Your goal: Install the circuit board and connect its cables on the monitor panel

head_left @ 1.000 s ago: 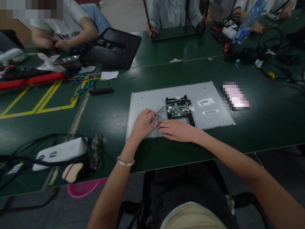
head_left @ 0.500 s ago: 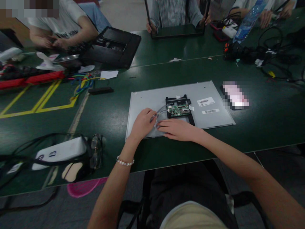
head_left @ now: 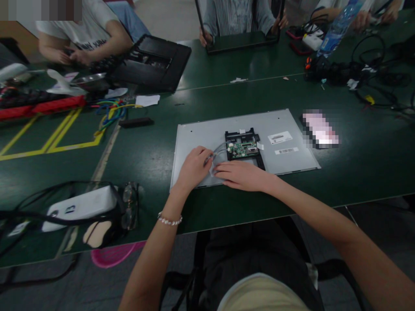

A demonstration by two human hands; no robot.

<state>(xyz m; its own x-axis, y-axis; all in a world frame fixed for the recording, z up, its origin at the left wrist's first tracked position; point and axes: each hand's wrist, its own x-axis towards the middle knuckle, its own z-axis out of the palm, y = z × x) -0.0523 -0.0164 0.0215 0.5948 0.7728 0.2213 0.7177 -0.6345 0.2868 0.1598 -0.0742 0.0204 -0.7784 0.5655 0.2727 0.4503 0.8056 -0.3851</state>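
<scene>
Near the middle of the grey panel (head_left: pixel 207 134), a green circuit board (head_left: pixel 242 149) sits in a black bracket (head_left: pixel 236 138), and grey cables (head_left: pixel 221 147) run from the board's left side toward your hands. Your left hand (head_left: pixel 193 167) is over the panel's near left part, thumb and fingers pinched narrow around the cables. Your right hand (head_left: pixel 243 175) lies over the panel's near edge, fingers stretched out close together, tips beside the cables; I cannot tell whether they grip anything. Just right of the panel you have a phone (head_left: pixel 319 128) on the green table (head_left: pixel 363 168). Left of the panel and nearer you are a pair of glasses (head_left: pixel 130 205) and a white case (head_left: pixel 81 207) marked 13. Beyond the panel, a person (head_left: pixel 240 17) holds up a black frame (head_left: pixel 243 46); beyond its right side, a bottle (head_left: pixel 337 32) leans.
</scene>
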